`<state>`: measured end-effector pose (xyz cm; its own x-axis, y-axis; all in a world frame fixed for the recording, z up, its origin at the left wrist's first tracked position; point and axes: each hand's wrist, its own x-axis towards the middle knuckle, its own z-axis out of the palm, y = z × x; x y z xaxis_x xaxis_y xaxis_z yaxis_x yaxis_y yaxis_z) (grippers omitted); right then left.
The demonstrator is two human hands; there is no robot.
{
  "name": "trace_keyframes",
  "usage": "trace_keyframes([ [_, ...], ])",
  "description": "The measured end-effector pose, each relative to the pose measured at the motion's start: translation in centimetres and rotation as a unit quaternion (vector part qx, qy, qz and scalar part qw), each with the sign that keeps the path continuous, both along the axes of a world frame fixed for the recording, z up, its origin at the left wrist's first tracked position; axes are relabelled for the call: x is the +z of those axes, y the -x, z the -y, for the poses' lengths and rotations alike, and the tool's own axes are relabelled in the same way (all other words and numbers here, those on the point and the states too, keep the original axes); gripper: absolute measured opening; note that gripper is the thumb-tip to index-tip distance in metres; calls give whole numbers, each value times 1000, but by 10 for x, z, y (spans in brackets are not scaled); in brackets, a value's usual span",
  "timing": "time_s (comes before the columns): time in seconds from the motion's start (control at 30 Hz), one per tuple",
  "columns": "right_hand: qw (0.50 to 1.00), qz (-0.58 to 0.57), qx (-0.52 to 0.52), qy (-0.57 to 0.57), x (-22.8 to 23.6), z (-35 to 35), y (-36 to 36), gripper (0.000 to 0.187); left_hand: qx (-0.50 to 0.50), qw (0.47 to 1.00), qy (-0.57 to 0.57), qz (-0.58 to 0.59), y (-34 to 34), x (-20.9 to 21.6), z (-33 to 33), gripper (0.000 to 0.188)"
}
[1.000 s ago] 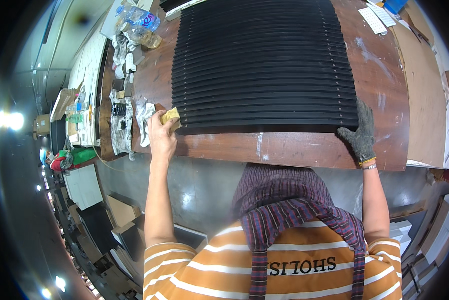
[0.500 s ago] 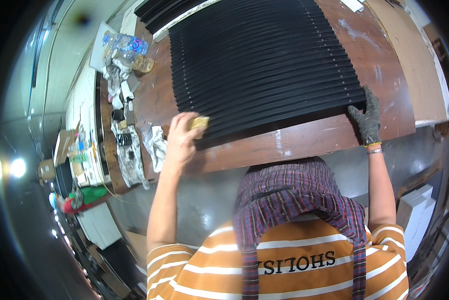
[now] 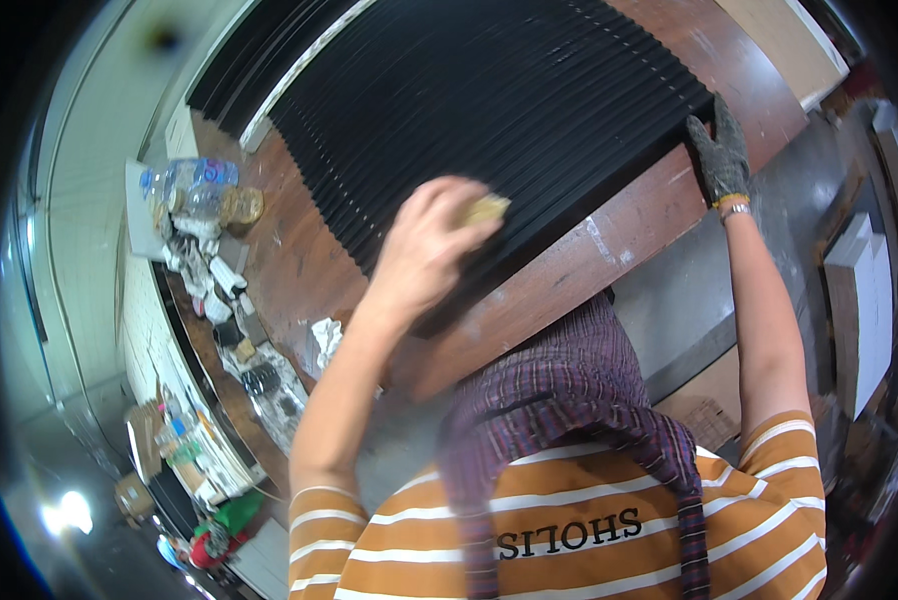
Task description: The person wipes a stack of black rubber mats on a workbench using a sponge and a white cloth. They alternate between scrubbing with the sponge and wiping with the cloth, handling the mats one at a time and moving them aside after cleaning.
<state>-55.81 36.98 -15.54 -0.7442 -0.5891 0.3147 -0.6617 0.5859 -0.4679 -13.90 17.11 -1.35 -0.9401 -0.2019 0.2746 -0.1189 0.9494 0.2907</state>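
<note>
A wide black pleated bellows (image 3: 489, 90) lies across the brown table, its ridges running side to side and rows of small pale dots near both ends. My bare left hand (image 3: 424, 245), slightly blurred, pinches a yellowish sponge (image 3: 487, 211) against the pleats close to the near edge. On my right hand (image 3: 721, 160) is a dark grey glove. It holds the near right corner of the bellows, thumb at the front edge and fingers along the side. The sponge's underside is hidden.
Plastic bottles (image 3: 204, 188) and crumpled rags (image 3: 204, 265) clutter the left of the brown table (image 3: 609, 235). More black pleated material (image 3: 259, 65) lies beyond a white strip. White boxes (image 3: 859, 310) stand at the right. Another person (image 3: 209, 548) is far off at lower left.
My left hand has moved the sponge rightward along the near pleats. My right hand stays at the corner. The whole view has turned, so the table now slants up to the right.
</note>
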Motion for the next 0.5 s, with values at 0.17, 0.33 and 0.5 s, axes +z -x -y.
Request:
trace_keyframes([
  [0.17,1000,-13,-8,4,-1,1,0,78,-82,993,-11,79,34,-7,10,56],
  [0.33,999,-50,-20,-2,0,3,-2,78,-28,973,-35,224,-72,39,36,39],
  [0.5,998,-53,-27,-34,-3,2,-1,76,-38,986,-31,159,-54,29,37,44],
])
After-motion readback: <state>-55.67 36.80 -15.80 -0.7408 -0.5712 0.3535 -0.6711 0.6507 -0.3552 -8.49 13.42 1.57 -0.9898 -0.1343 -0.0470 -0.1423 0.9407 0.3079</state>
